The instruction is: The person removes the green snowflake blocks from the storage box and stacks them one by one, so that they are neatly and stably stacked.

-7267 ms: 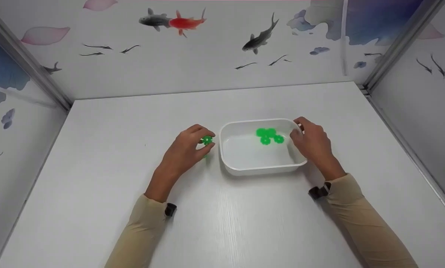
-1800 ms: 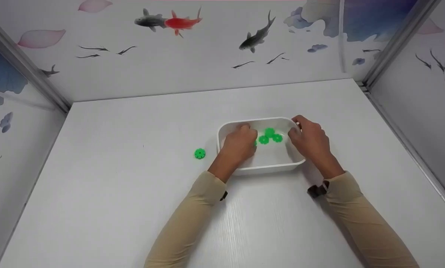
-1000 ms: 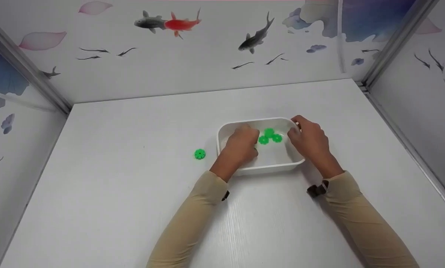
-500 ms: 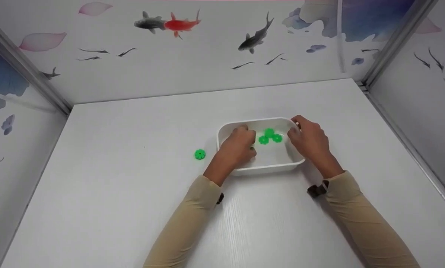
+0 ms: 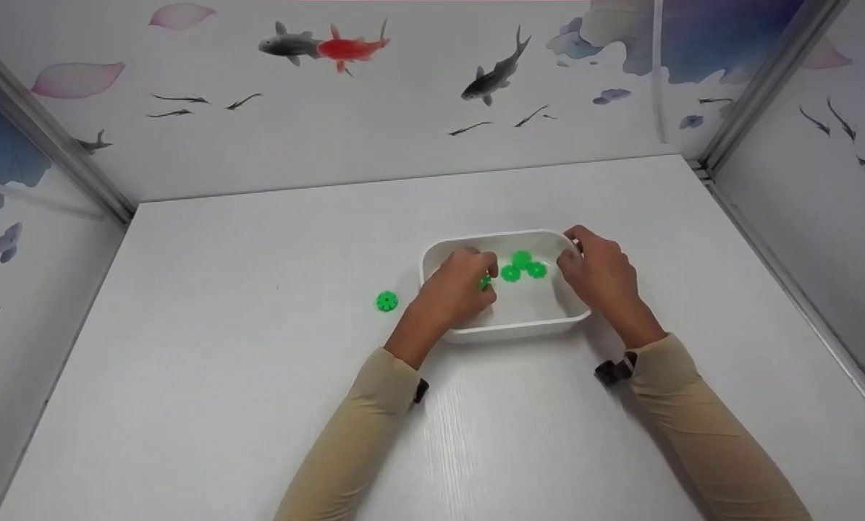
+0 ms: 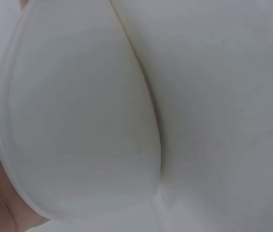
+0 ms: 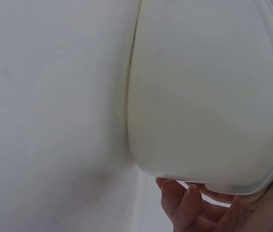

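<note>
My left hand (image 5: 455,289) is inside the white plastic tub (image 5: 519,325), thumb and fingers bent round a green notched disc (image 5: 484,282) that is partly hidden. In the left wrist view the tub's outer wall (image 6: 83,121) fills much of the picture, with part of that hand (image 6: 1,193) beyond the rim. My right hand (image 5: 600,269) grips the tub's right end, thumb inside and fingers outside. Below that end, curled fingers (image 7: 187,205) show in the right wrist view. Three green discs (image 5: 522,259) lie grouped on the tub's floor between the hands.
Another green disc (image 5: 386,301) lies on the white table (image 5: 258,347), just left of the tub. Panels printed with fish (image 5: 352,48) stand behind and at both sides of the table. Both wrists wear a small black device (image 5: 609,373).
The left hand has gone from beside the tub into it, and in the last half second shifts slightly left with the disc. Fewer discs show on the tub's floor. The right hand keeps its grip.
</note>
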Demonstrator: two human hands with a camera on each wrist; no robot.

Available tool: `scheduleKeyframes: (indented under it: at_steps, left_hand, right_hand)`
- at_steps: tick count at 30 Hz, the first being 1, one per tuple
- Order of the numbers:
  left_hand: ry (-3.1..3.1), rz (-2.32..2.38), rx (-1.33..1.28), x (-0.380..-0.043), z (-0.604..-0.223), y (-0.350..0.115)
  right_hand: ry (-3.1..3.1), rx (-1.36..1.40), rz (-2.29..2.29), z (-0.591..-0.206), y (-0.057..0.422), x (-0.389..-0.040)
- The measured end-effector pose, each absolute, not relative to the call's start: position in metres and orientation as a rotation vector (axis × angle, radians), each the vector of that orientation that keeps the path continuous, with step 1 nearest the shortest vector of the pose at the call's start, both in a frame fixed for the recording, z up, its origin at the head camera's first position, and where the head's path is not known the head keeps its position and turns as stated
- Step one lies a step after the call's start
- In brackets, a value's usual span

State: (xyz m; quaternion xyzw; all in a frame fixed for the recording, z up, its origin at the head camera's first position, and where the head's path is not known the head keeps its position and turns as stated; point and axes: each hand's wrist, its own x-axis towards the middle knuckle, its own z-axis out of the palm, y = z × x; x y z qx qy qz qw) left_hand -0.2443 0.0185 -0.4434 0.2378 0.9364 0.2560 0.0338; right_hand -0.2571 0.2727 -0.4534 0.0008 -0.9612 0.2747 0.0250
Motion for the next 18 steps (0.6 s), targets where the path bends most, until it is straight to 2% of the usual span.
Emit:
scheduleKeyframes:
  at_steps: [18]
  left_hand:
    - [2.896,1.270,0.888,-0.233,-0.436,-0.014]
  right_hand:
    - [-2.963,0.009,0.829,-0.454,0.272,-0.258]
